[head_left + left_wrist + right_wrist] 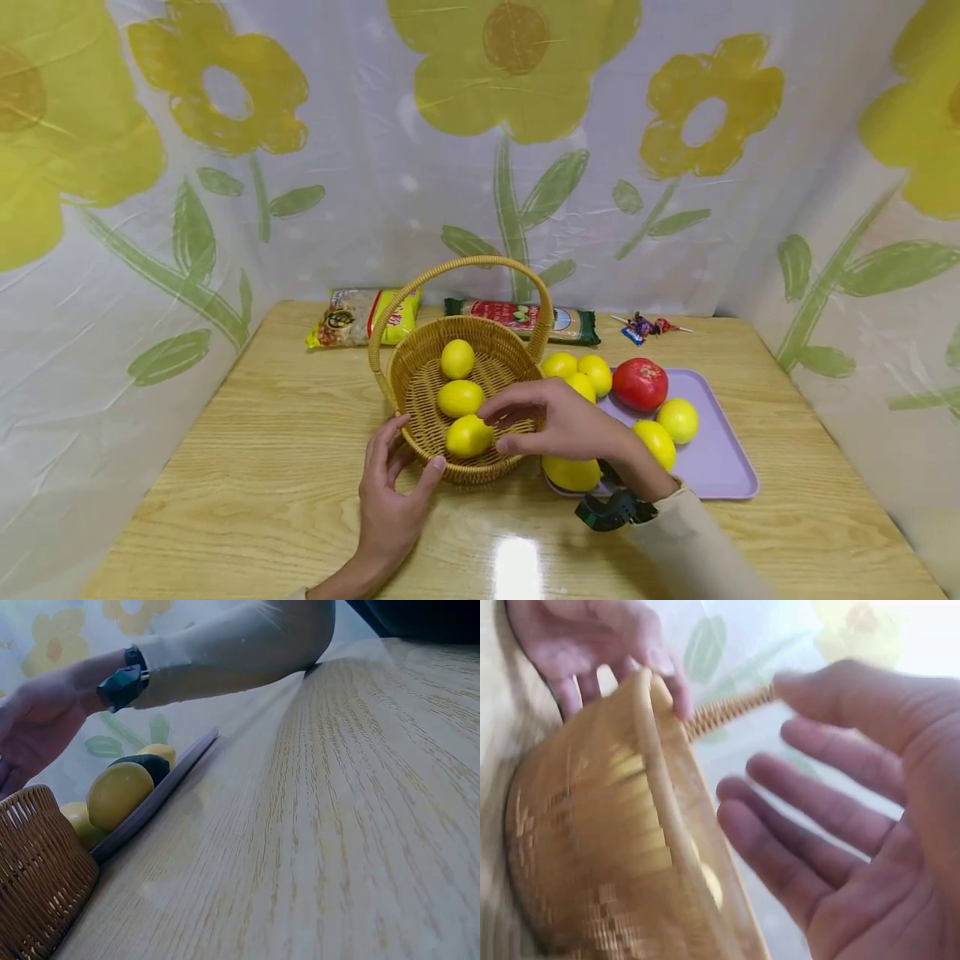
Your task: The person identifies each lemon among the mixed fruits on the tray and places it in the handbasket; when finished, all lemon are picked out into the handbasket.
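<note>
A round wicker basket (480, 477) with a tall arched handle stands on the table, and three lemons (461, 399) lie in a row inside it. My left hand (397, 496) grips the basket's near-left rim, its thumb at the front edge and its fingers along the side. Over the right part of the basket hovers my right hand (558, 419), its fingers loosely bent and nothing between them. Its fingertips are close beside the nearest lemon in the head view. The right wrist view shows that palm (877, 900) bare beside the basket rim.
Right of the basket, a lilac tray (720, 467) holds several lemons (678, 421) and a red pomegranate (640, 384), partly hidden by my right arm. Along the back lie a yellow food packet (352, 317), a red-and-green packet (573, 326) and some lollipops (647, 327).
</note>
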`<action>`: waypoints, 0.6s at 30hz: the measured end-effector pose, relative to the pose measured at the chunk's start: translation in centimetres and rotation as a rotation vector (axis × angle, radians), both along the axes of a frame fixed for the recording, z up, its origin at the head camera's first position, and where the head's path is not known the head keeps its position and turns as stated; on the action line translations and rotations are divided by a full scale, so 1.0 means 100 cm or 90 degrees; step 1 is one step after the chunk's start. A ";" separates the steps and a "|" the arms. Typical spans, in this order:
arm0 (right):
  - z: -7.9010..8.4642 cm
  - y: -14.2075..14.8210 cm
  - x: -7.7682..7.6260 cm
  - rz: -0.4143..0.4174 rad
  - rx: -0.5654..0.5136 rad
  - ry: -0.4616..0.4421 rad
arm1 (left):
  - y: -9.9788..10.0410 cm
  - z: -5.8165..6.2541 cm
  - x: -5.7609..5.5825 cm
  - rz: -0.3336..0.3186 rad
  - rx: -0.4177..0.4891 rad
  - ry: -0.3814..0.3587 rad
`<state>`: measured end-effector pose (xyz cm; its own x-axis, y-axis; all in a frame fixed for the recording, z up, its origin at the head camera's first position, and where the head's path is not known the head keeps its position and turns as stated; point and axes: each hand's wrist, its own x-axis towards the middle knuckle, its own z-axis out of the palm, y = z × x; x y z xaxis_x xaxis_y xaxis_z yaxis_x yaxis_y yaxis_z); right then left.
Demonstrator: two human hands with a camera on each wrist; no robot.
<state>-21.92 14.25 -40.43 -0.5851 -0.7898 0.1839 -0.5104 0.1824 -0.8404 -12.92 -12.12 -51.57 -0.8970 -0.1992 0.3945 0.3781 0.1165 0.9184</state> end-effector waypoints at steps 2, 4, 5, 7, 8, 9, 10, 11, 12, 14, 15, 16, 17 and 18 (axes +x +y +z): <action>0.000 0.018 0.001 -0.013 -0.017 -0.022 | 0.000 0.000 0.000 -0.001 -0.002 0.000; -0.002 0.041 0.001 -0.034 -0.030 -0.039 | 0.000 0.000 0.000 -0.001 -0.002 0.002; -0.003 0.054 0.001 -0.047 -0.037 -0.041 | 0.000 0.001 0.000 -0.003 -0.003 0.003; -0.005 0.081 0.002 -0.080 -0.047 -0.042 | 0.000 0.001 0.001 -0.003 -0.007 0.007; -0.006 0.095 0.003 -0.094 -0.055 -0.034 | 0.000 0.001 0.001 -0.002 -0.006 0.009; -0.007 0.108 0.004 -0.114 -0.055 -0.030 | 0.000 0.000 0.001 -0.001 -0.007 0.012; -0.008 0.122 0.005 -0.134 -0.055 -0.026 | 0.001 0.000 0.001 0.000 -0.008 0.014; -0.008 0.136 0.006 -0.156 -0.054 -0.018 | 0.001 0.000 0.001 0.002 -0.008 0.013; -0.009 0.149 0.007 -0.180 -0.052 -0.010 | 0.001 -0.001 0.000 0.003 -0.008 0.012; -0.011 0.174 0.009 -0.226 -0.046 0.010 | 0.001 -0.001 0.000 0.004 -0.005 0.009; -0.013 0.185 0.010 -0.251 -0.040 0.016 | 0.001 -0.002 0.000 0.005 -0.005 0.006; -0.016 0.196 0.012 -0.272 -0.036 0.025 | 0.001 -0.002 0.000 0.004 -0.005 0.002; -0.019 0.204 0.013 -0.301 -0.026 0.035 | 0.000 -0.002 0.000 0.005 -0.005 -0.002; -0.023 0.211 0.015 -0.325 -0.018 0.041 | 0.000 -0.002 0.000 0.005 -0.004 -0.005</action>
